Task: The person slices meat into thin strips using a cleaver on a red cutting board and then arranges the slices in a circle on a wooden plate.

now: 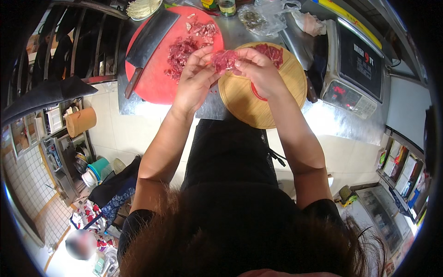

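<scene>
My left hand (199, 78) and my right hand (261, 72) hold a thin piece of raw red meat (225, 61) stretched between their fingertips, over the gap between two boards. Beneath on the left, a round red cutting board (152, 83) bears a heap of sliced raw meat (181, 53), a smaller pile of paler meat pieces (206, 30) and a broad cleaver (150, 38) with a wooden handle. Under my right hand lies a round wooden board (235, 100), with more raw meat (271, 53) near its far edge and a red ring-like thing partly hidden by my wrist.
Right of the wooden board are another knife's wooden handle (310, 88) and a digital scale (351, 98). Beyond the boards stand a plate of enoki-like mushrooms (143, 7), a glass jar (227, 7) and a clear plastic bag (264, 20). A person (90, 218) is at lower left.
</scene>
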Tool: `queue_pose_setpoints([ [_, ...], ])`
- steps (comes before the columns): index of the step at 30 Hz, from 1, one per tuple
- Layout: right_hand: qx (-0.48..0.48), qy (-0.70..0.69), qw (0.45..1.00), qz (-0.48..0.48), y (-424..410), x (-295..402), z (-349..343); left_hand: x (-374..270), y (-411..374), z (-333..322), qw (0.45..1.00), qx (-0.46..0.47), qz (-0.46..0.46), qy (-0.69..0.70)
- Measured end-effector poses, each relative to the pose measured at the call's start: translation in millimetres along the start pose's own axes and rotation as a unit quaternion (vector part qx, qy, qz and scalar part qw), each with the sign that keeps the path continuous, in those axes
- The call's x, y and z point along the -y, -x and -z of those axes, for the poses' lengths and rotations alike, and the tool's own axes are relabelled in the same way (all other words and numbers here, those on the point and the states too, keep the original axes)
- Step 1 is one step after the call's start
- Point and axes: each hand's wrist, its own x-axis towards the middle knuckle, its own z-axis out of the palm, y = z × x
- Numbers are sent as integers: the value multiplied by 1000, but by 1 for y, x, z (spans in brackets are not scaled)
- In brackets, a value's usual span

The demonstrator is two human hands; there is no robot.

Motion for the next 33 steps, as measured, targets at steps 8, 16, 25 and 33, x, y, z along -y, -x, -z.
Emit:
queue_pose_setpoints([
  [8,27,-6,998,-57,5,9,1,1,-1,4,1000,16,-2,0],
  [16,8,131,988,-76,15,-23,21,40,6,19,990,0,43,-133],
  [25,-48,218,972,-79,46,-92,42,103,9,47,836,-11,-33,-548],
  [33,-60,374,923,-71,11,-80,42,87,-39,52,674,60,-133,-724],
])
